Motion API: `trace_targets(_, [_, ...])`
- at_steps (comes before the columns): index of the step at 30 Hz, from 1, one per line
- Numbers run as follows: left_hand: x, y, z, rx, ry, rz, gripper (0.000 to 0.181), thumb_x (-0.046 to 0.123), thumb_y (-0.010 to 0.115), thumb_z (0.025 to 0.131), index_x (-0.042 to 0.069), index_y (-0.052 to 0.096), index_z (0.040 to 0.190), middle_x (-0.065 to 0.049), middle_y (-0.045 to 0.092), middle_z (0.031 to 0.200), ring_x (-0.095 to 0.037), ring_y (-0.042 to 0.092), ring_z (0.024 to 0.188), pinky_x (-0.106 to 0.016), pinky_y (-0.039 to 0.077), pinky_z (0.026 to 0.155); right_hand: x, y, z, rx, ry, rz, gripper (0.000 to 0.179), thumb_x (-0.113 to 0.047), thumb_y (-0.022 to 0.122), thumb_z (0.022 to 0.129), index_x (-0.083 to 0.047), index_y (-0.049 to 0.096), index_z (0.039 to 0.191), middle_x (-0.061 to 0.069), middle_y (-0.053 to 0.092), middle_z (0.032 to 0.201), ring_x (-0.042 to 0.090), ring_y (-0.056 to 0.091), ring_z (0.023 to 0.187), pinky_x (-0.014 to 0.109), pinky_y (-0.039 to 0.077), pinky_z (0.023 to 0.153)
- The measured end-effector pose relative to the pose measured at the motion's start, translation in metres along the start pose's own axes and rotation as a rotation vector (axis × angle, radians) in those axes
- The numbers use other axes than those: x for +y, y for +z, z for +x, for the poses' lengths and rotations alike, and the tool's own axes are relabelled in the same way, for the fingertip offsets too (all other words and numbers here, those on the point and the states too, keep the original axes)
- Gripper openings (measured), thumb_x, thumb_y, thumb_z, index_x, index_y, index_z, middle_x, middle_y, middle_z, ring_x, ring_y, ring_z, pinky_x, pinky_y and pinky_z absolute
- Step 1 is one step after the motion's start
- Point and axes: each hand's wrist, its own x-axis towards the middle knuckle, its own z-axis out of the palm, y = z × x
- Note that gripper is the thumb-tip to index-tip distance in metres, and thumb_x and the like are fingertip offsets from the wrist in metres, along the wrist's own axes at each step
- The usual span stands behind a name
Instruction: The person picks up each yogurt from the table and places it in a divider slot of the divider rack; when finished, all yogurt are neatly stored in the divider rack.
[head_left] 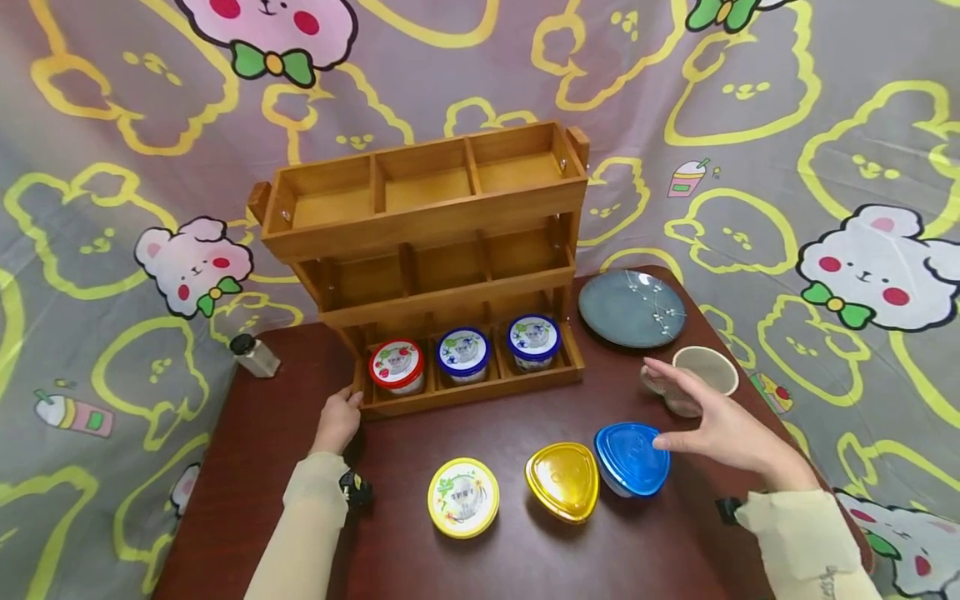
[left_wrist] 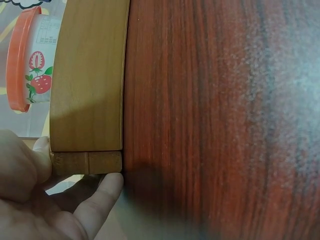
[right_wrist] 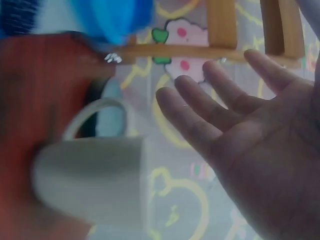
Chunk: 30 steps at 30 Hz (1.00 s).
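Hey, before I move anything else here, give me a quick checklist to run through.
1. Left hand on rack: ok, gripping its lower left end.
2. Right hand free: ok, fingers spread, holding nothing.
3. Right hand off mug: ok, right wrist view shows a gap.
4. Bottom compartments free: not ok, each holds a tub.
5. Blue triangular container sealed: cannot tell; lid on, seal not visible.

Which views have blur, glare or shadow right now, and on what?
Head: mostly sharp, with small highlights on the gold lid and blue lid. Left wrist: whitish glare across the right side of the tabletop, dark shadow beside the left hand. Right wrist: mug and blue lid clearly blurred, right hand crisper.
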Motion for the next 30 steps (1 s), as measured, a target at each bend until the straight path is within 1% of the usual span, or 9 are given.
trace_targets(3, [0.001,-0.001,0.000,0.000,-0.006,-0.007,0.049,0.015,0.038,0.107,-0.015,0.033,0.146,-0.034,0.038,0.146,-0.046,0.036,0.136,-0.055,0.029,0.112,0.011,0.012,-0.014,0.036,-0.024,0.068,0.102,-0.017,0.087,0.076,-0.025,0.027,0.157,0.007,0.038,0.153,0.005,0.039,0.133,0.016,0.042,0.099])
trace_targets(6, [0.001,-0.001,-0.001,-0.004,-0.013,-0.008,0.050,0.016,0.038,0.108,-0.015,0.032,0.146,-0.034,0.037,0.147,-0.046,0.035,0.136,-0.055,0.029,0.112,0.024,0.024,-0.024,0.040,-0.014,0.133,0.106,-0.014,0.089,0.074,-0.024,0.025,0.157,0.007,0.037,0.153,-0.005,0.036,0.132,0.014,0.039,0.100])
trace_targets(8, [0.001,-0.001,-0.002,-0.005,-0.017,-0.007,0.049,0.016,0.038,0.108,-0.015,0.032,0.146,-0.034,0.037,0.147,-0.047,0.035,0.136,-0.056,0.029,0.112,0.034,0.032,-0.028,0.028,-0.001,0.173,0.106,-0.012,0.088,0.074,-0.025,0.024,0.158,0.007,0.036,0.153,-0.001,0.036,0.134,0.016,0.038,0.101])
trace_targets(13, [0.002,0.000,-0.003,-0.005,-0.020,-0.008,0.049,0.016,0.038,0.108,-0.015,0.032,0.146,-0.035,0.037,0.147,-0.048,0.035,0.136,-0.057,0.028,0.112,0.054,0.049,-0.034,-0.004,0.032,0.231,0.111,-0.011,0.087,0.075,-0.028,0.016,0.159,0.012,0.031,0.156,0.032,0.033,0.140,0.017,0.034,0.103])
trace_targets(15, [0.003,0.001,-0.003,-0.010,-0.023,-0.012,0.050,0.017,0.037,0.108,-0.014,0.032,0.147,-0.034,0.036,0.148,-0.048,0.034,0.136,-0.057,0.028,0.112,0.060,0.054,-0.035,-0.001,0.038,0.246,0.114,-0.012,0.088,0.074,-0.029,0.013,0.159,0.015,0.030,0.156,0.037,0.030,0.139,0.013,0.032,0.103])
trace_targets(17, [0.004,0.001,-0.002,-0.011,-0.022,-0.013,0.050,0.018,0.037,0.108,-0.014,0.031,0.147,-0.034,0.035,0.148,-0.048,0.034,0.137,-0.057,0.028,0.112,0.065,0.058,-0.035,0.005,0.028,0.255,0.117,-0.010,0.088,0.074,-0.029,0.010,0.160,0.017,0.031,0.156,0.031,0.032,0.139,0.012,0.033,0.101])
trace_targets(23, [0.004,0.002,-0.003,-0.008,-0.025,0.003,0.050,0.018,0.037,0.108,-0.014,0.031,0.147,-0.034,0.035,0.148,-0.048,0.034,0.136,-0.057,0.028,0.112,0.071,0.066,-0.033,0.017,0.018,0.265,0.121,-0.010,0.088,0.073,-0.030,0.006,0.160,0.014,0.037,0.154,0.000,0.034,0.132,0.017,0.037,0.099])
trace_targets(27, [0.004,0.002,-0.004,-0.009,-0.031,-0.001,0.050,0.017,0.037,0.108,-0.014,0.030,0.147,-0.034,0.034,0.149,-0.048,0.034,0.137,-0.057,0.028,0.112,0.072,0.069,-0.032,0.012,0.018,0.267,0.120,-0.012,0.090,0.070,-0.026,0.011,0.160,0.018,0.033,0.155,-0.001,0.034,0.132,0.016,0.036,0.100])
trace_targets(30, [0.004,0.002,-0.004,-0.009,-0.035,-0.012,0.050,0.017,0.036,0.108,-0.014,0.030,0.148,-0.034,0.034,0.149,-0.047,0.033,0.137,-0.057,0.028,0.112,0.071,0.072,-0.032,0.018,0.048,0.217,0.117,-0.017,0.092,0.069,-0.026,0.017,0.158,0.013,0.030,0.156,0.003,0.035,0.131,0.018,0.038,0.099])
